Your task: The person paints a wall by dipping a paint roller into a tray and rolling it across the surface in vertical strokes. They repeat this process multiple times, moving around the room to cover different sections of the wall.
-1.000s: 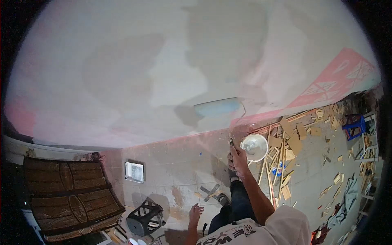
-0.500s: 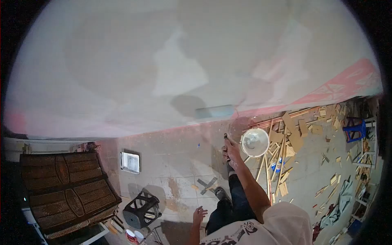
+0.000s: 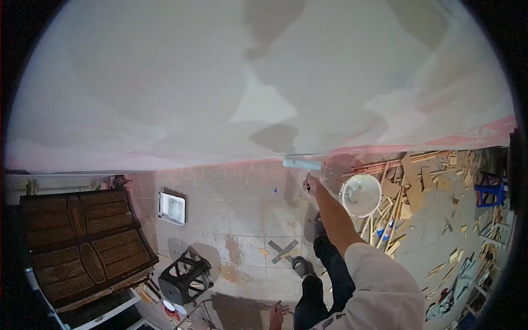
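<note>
My right hand (image 3: 312,185) is closed around the handle of a paint roller (image 3: 301,163). The pale roller lies level near the foot of the white-coated wall (image 3: 165,104), close to where the wall meets the floor. Traces of pink show along the wall's lower edge and at its right side. Just right of my right hand stands a white bucket (image 3: 342,196) with whitish residue inside. Low in the view, my left hand (image 3: 278,314) hangs beside my leg with its fingers apart, holding nothing.
Wood scraps and strips (image 3: 412,190) litter the floor on the right, near a blue stool (image 3: 489,193). Toward the left are a paint tray (image 3: 174,210), a black stool (image 3: 185,278) and brown patterned panels (image 3: 88,247). A grey tape cross (image 3: 282,251) marks the tiles.
The roller has moved down the wall to its bottom edge, carried by my right hand. My body leans further forward, and my left hand sits lower in view.
</note>
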